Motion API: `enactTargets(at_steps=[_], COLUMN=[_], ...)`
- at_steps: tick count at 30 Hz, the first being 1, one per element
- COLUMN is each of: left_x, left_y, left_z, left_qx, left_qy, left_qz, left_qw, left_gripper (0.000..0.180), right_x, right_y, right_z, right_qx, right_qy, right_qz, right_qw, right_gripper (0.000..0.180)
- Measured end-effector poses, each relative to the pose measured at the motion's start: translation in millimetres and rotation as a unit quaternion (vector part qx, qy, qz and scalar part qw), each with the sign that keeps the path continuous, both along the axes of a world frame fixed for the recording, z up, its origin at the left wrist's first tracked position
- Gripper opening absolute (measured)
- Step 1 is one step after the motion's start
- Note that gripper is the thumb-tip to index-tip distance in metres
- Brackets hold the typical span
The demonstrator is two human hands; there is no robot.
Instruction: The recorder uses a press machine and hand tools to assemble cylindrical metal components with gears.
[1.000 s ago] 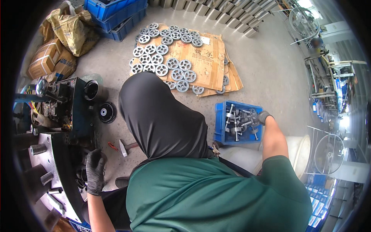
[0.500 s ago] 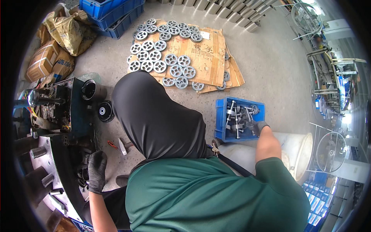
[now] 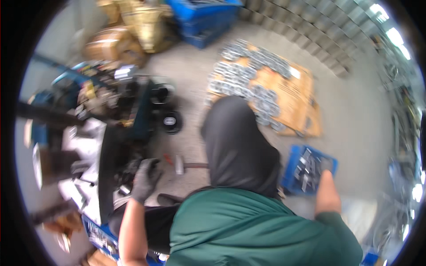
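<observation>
My left hand (image 3: pixel 147 181), in a grey glove, is beside the dark machine on the left. Its fingers look curled closed, and whatever they may hold is hidden. On the right, my gloved right hand (image 3: pixel 327 166) reaches over the far right side of a blue bin (image 3: pixel 289 170). Blur hides its fingers. Metal shaft parts (image 3: pixel 306 168), some with round discs, lie heaped in that bin, nearest to this hand. A hammer (image 3: pixel 179 165) lies on the floor between my left hand and my black-clothed leg (image 3: pixel 237 146).
Spoked metal wheels (image 3: pixel 233 75) cover much of the flattened cardboard (image 3: pixel 288 93) ahead. A black round part (image 3: pixel 171 122) sits on the floor by the machine (image 3: pixel 141 104). Blue crates (image 3: pixel 202 26) stand at the back, beside cartons and sacks (image 3: pixel 146 26).
The whole view has swung, so the scene sits further right and lower, and is smeared. My right hand stays at the blue bin; my left hand remains beside the machine.
</observation>
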State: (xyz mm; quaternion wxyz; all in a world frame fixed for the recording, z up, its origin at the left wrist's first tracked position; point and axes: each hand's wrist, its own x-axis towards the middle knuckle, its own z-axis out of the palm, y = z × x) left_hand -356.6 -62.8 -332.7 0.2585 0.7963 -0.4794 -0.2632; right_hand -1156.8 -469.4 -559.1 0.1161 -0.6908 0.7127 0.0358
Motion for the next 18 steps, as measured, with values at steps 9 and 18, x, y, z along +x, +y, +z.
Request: enactTargets(at_steps=[9,18], left_x=[8,15], left_y=[15,65], left_z=[34,120], left_qx=[-0.104,-0.332], left_qy=[-0.076,-0.162], left_qz=[0.064,0.177], left_qw=[0.990,0.912], left_gripper=[0.039,0.034], right_x=[392,768], right_y=[-141,7], right_z=[105,310], right_qx=[0.062,0.039], right_qy=[-0.405,-0.154], right_qz=[0.190,0.671], right_qw=[0.892,0.724], right_gripper=[0.015,0.025])
